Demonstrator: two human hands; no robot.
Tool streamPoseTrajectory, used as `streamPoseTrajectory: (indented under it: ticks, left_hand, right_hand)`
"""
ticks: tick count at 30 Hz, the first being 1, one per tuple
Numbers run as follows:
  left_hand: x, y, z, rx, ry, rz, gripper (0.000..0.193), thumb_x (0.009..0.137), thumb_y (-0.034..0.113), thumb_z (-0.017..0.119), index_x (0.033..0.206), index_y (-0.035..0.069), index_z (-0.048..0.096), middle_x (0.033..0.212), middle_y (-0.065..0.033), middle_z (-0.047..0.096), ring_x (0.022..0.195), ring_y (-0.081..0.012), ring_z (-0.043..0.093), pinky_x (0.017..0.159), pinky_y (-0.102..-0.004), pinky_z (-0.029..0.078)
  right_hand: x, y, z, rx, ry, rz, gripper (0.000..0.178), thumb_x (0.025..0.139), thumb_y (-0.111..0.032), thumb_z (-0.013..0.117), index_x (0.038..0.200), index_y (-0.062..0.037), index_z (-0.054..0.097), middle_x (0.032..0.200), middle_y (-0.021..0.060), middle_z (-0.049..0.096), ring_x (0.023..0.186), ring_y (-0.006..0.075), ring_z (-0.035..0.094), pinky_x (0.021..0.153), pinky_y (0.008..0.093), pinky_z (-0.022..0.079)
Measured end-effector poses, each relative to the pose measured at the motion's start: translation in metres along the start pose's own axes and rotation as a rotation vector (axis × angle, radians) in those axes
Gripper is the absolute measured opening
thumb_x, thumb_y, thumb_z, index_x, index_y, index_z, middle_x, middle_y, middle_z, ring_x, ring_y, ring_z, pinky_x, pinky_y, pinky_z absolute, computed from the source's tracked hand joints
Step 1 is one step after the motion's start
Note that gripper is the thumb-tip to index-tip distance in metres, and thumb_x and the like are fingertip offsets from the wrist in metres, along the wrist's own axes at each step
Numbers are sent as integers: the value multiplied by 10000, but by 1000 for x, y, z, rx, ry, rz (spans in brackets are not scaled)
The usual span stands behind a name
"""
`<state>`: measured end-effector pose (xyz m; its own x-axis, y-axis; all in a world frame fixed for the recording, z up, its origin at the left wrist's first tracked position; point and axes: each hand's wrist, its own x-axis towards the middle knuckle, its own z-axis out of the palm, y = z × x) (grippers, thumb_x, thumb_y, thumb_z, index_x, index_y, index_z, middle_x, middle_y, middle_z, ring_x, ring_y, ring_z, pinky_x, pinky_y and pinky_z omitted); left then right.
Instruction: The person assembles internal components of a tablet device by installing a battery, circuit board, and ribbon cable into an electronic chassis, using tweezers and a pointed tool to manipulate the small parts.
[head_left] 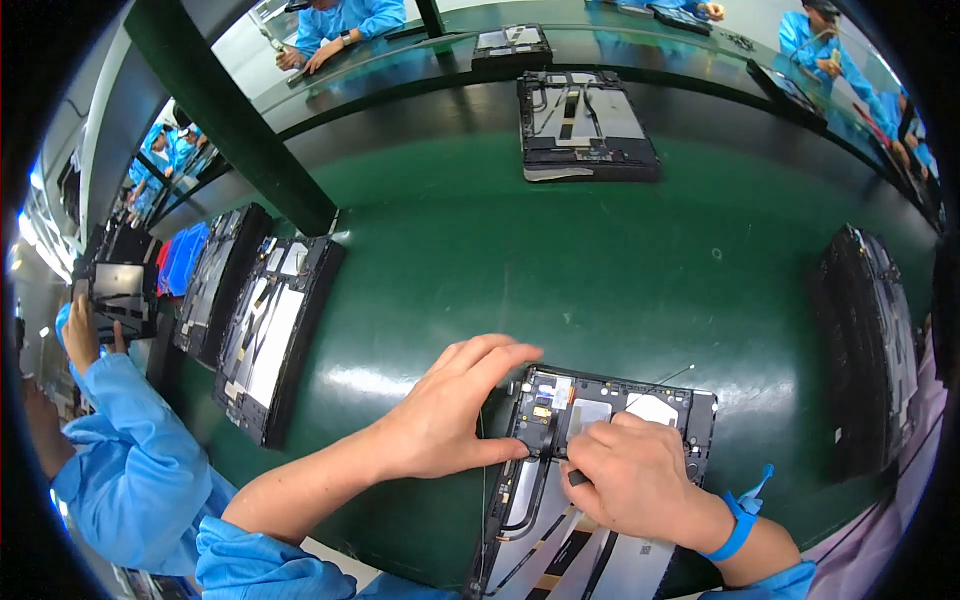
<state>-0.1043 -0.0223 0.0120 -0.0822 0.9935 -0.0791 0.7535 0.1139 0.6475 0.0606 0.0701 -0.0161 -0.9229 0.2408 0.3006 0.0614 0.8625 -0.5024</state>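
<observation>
An opened tablet (pixel 640 545) lies at the front edge of the bench, its inner side up with black frame, silver plates and ribbon cables showing. My left hand (pixel 440 415) is open at its upper left corner, fingers apart, the thumb tip touching the left rim. Over the upper middle, my right hand (pixel 635 475) is closed round a dark-handled tool (pixel 577 478); only the handle's end shows and its tip is hidden. A thin wire-like piece (pixel 676 374) with a bright end sticks up past the tablet's top edge. A blue band circles my right wrist.
Stacks of similar tablets stand at left (pixel 275 335), far middle (pixel 590 125) and right (pixel 870 350) on the green bench (pixel 440 260). A dark post (pixel 235 120) rises at the back left. At far left, a co-worker's hand (pixel 82 335) holds another opened tablet. Others sit beyond.
</observation>
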Motion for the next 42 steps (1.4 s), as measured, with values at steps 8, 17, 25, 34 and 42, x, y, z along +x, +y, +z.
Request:
streamPoseTrajectory:
  ticks: [8,17,25,34,42]
  left_hand:
    - [24,5,-10,0,-265,90,739,545,132,666,1176,55,290,1142,-140,374,1052,-293,358,891,-342,287]
    - [43,41,-11,363,-539,-37,721,589,73,612,1196,60,222,997,-183,432,947,-331,413,817,-378,337]
    - [38,10,-8,152,-446,118,796,565,74,632,1219,62,180,1081,-179,410,982,-320,401,845,-360,316]
    - [47,56,-3,481,-461,78,781,554,61,632,1211,71,210,967,-136,481,902,-287,471,745,-382,382]
    - [28,93,31,925,-107,82,477,649,145,512,1100,52,388,882,-119,513,806,-233,518,674,-348,405]
  right_hand:
    - [-2,3,0,55,44,-5,101,520,-134,568,547,-73,492,508,21,440,465,177,436,383,286,351]
    - [1,-1,-3,30,-43,20,145,492,-143,590,559,-69,485,540,28,450,546,180,478,424,293,396]
    - [-2,4,-1,64,53,10,95,525,-142,547,542,-66,493,498,30,441,474,188,440,389,296,351]
    - [-7,0,-12,-40,-31,5,92,558,-147,548,569,-66,507,501,46,462,506,204,473,410,313,373]
    - [-33,10,-72,-117,-75,221,158,662,-213,555,640,-64,509,596,79,522,593,244,521,503,345,412]
